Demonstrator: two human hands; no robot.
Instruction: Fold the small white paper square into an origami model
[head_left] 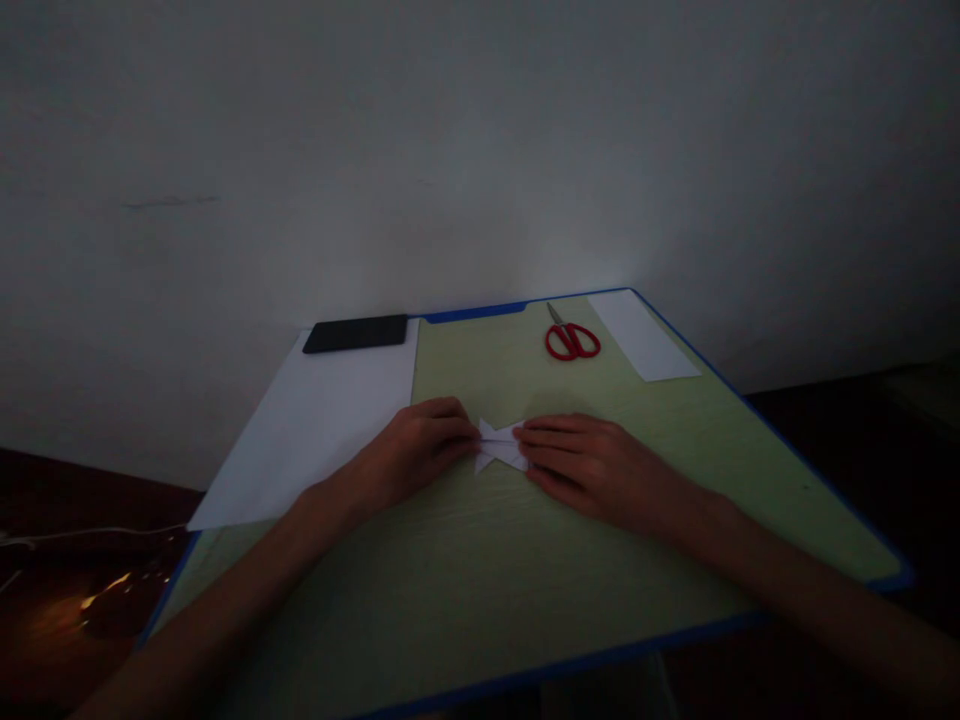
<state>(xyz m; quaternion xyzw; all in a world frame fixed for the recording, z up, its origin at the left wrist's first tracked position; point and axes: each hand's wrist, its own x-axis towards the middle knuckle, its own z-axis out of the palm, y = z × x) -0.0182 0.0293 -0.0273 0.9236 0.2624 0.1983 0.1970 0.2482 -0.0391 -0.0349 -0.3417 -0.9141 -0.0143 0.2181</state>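
Observation:
A small folded white paper piece (498, 446) with pointed tips lies near the middle of a light green table (487, 590) edged in blue. My left hand (417, 448) has its fingers curled, and the fingertips pinch the paper's left side. My right hand (589, 462) rests flat on the paper's right side, fingers stretched out and pressed together against the table. Most of the paper is hidden under both hands. The room is dim.
A large white sheet (315, 425) covers the table's left part and overhangs its edge. A black phone (357, 333) lies at the far left corner. Red-handled scissors (571, 339) and a white paper strip (642, 335) lie at the far right. A white wall stands behind.

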